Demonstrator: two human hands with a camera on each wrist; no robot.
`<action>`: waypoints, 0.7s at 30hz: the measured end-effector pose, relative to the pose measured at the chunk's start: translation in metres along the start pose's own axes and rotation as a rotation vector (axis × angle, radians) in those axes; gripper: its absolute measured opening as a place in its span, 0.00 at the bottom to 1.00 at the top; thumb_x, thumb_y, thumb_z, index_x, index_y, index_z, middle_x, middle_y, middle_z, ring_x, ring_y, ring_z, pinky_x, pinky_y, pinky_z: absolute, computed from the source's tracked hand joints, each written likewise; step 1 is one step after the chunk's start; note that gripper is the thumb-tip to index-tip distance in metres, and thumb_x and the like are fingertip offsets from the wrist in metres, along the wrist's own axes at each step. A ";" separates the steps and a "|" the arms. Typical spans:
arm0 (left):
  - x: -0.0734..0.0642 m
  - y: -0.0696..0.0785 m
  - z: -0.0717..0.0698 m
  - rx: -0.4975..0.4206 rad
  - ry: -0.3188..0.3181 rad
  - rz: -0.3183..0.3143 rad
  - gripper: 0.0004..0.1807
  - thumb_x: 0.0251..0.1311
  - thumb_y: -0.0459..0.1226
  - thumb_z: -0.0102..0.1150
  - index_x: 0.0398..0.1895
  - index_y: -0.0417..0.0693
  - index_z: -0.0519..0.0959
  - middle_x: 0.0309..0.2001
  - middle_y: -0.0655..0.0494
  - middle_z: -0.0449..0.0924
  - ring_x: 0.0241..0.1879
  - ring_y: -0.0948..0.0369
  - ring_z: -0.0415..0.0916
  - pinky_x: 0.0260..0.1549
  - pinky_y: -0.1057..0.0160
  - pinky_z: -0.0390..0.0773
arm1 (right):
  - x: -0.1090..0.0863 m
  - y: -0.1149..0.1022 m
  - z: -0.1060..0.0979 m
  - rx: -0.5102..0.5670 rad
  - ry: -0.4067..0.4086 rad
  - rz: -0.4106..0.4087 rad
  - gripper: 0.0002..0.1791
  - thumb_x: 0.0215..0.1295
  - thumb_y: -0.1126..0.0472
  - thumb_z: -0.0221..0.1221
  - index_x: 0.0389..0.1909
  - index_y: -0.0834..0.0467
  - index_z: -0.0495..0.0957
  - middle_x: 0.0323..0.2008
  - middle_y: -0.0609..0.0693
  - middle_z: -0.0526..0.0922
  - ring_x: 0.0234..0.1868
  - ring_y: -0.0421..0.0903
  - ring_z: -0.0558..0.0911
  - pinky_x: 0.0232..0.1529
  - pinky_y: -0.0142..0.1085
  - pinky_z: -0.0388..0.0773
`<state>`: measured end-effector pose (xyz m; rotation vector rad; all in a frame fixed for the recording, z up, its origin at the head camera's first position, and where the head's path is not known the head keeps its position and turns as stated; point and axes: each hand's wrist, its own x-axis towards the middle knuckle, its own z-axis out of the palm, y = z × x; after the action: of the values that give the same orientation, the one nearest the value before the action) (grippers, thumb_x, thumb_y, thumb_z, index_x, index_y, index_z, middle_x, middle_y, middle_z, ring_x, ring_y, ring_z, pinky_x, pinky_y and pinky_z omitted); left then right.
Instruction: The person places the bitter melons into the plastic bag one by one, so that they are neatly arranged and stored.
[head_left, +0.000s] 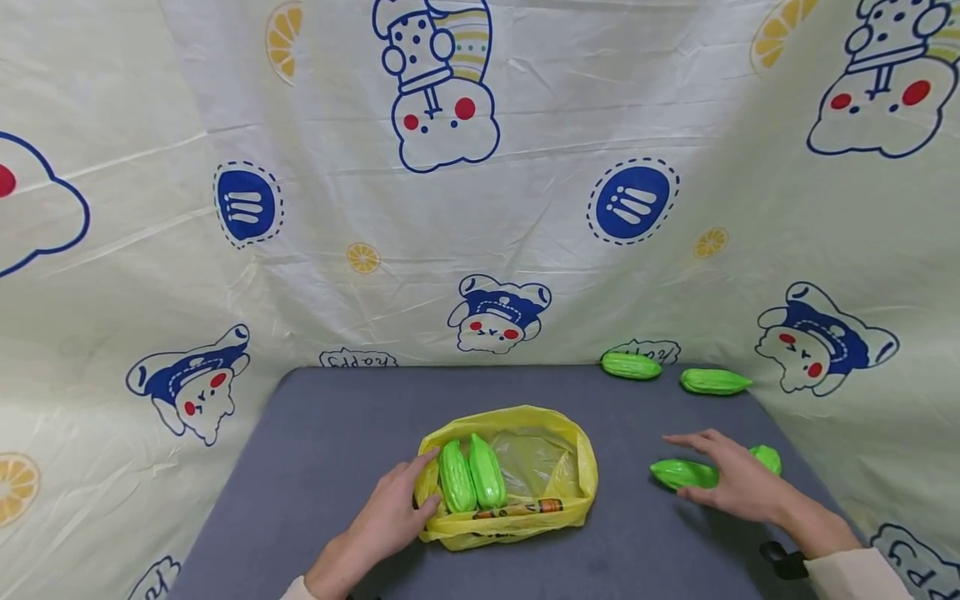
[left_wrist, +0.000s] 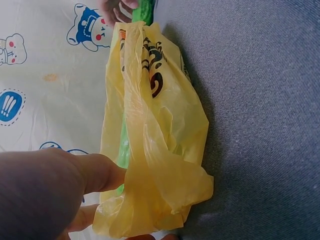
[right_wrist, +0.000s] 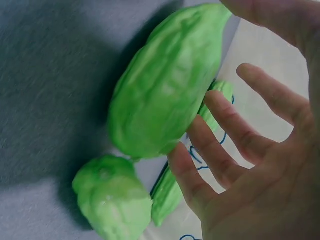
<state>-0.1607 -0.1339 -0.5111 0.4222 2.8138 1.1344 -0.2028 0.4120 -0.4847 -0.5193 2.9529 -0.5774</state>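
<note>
A yellow plastic bag (head_left: 517, 533) lies with its mouth up on the grey tabletop, two ribbed green bitter melons (head_left: 487, 473) side by side in its left part. My left hand (head_left: 390, 508) holds the bag's left end, thumb at the near side and index finger at the rim; the wrist view shows other fingertips low behind the plastic. On the right, my right hand (head_left: 738, 479) reaches over a bitter melon (right_wrist: 165, 85), fingers spread and fingertips right at its side. Another bitter melon (right_wrist: 112, 200) lies beside that one, partly hidden by the hand in the head view.
Two more bitter melons lie at the table's far right: one (head_left: 632, 365) by the back edge, another (head_left: 716, 382) near the corner. A printed pale cloth (head_left: 555, 275) hangs behind and along both sides. A black strap (head_left: 782, 560) shows at the right wrist.
</note>
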 end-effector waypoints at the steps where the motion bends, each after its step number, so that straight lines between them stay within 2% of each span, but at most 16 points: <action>1: 0.000 0.000 0.000 0.003 0.002 -0.001 0.38 0.77 0.36 0.74 0.88 0.45 0.74 0.67 0.33 0.86 0.64 0.38 0.86 0.55 0.37 0.84 | 0.000 0.002 0.000 -0.003 -0.005 0.000 0.47 0.62 0.48 0.86 0.79 0.59 0.81 0.68 0.66 0.84 0.66 0.70 0.86 0.59 0.71 0.86; 6: 0.000 0.000 0.000 -0.002 0.002 -0.003 0.38 0.77 0.36 0.73 0.88 0.46 0.74 0.69 0.32 0.85 0.67 0.35 0.85 0.58 0.34 0.85 | -0.001 0.011 0.000 -0.018 -0.031 0.005 0.49 0.60 0.47 0.88 0.80 0.58 0.81 0.69 0.66 0.84 0.67 0.71 0.85 0.59 0.72 0.85; 14: 0.001 -0.002 0.001 -0.001 0.002 0.000 0.38 0.78 0.36 0.73 0.88 0.46 0.73 0.69 0.33 0.85 0.67 0.36 0.85 0.58 0.34 0.85 | 0.001 0.020 0.002 -0.007 -0.064 0.003 0.49 0.60 0.47 0.88 0.80 0.56 0.81 0.69 0.64 0.84 0.68 0.70 0.85 0.61 0.73 0.85; 17: 0.001 -0.002 0.002 0.000 0.006 0.006 0.38 0.78 0.36 0.73 0.88 0.46 0.74 0.69 0.33 0.86 0.67 0.36 0.85 0.57 0.35 0.85 | 0.002 0.021 0.002 -0.011 -0.066 -0.007 0.42 0.62 0.51 0.87 0.76 0.55 0.85 0.67 0.58 0.88 0.66 0.65 0.88 0.62 0.67 0.87; 21: -0.001 -0.002 0.003 0.000 0.010 0.010 0.38 0.77 0.36 0.73 0.88 0.46 0.74 0.68 0.33 0.86 0.66 0.36 0.86 0.58 0.34 0.86 | 0.001 0.021 0.003 -0.032 -0.045 -0.033 0.34 0.64 0.54 0.85 0.70 0.53 0.89 0.62 0.48 0.92 0.62 0.58 0.91 0.59 0.51 0.90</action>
<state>-0.1601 -0.1336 -0.5144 0.4323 2.8229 1.1416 -0.2098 0.4289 -0.4960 -0.5779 2.9208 -0.5162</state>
